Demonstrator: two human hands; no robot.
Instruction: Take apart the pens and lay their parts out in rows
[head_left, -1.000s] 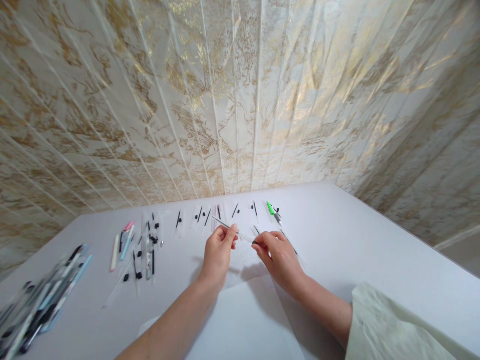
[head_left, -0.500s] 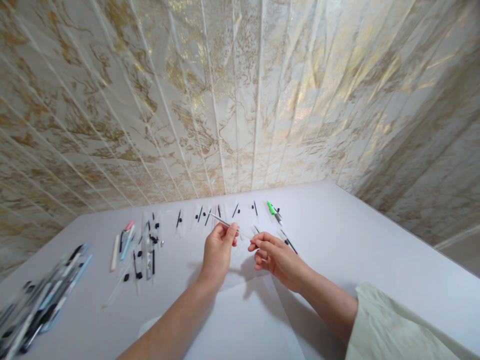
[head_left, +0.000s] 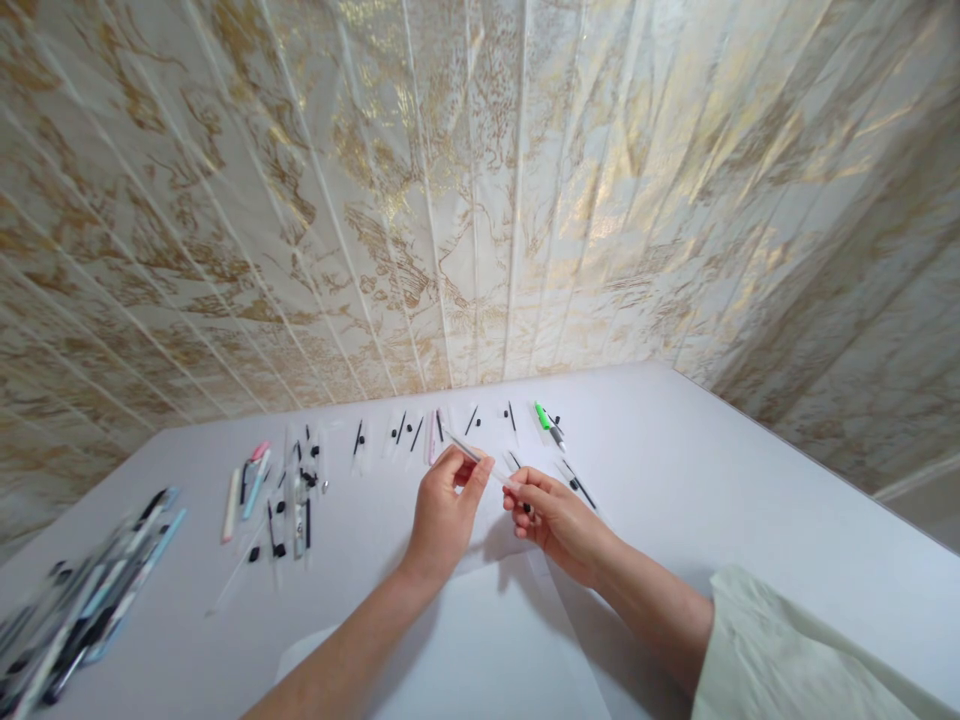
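My left hand (head_left: 448, 505) is closed in a pinch around a thin grey pen refill (head_left: 463, 446), which points up and to the left above the table. My right hand (head_left: 551, 520) pinches the near end of a clear, slender pen tube (head_left: 501, 478). The tube lies in line with the refill, and its far end meets my left fingertips. Whether the refill sits inside the tube is too small to tell. Below both hands lies a white sheet of paper (head_left: 480, 640) on the white table (head_left: 675, 480).
A pile of pens (head_left: 97, 590) lies at the left edge. Pink and blue pens (head_left: 255, 480) and scattered pen parts (head_left: 300, 490) are beside it. Along the back stand rows of refills and caps (head_left: 403, 428), plus a green pen (head_left: 543, 416). A patterned curtain (head_left: 450, 200) hangs behind.
The grey refill has shifted right and slightly down with my left hand, and now lines up with the clear tube. My hands are closer together. The pink pen parts behind show more.
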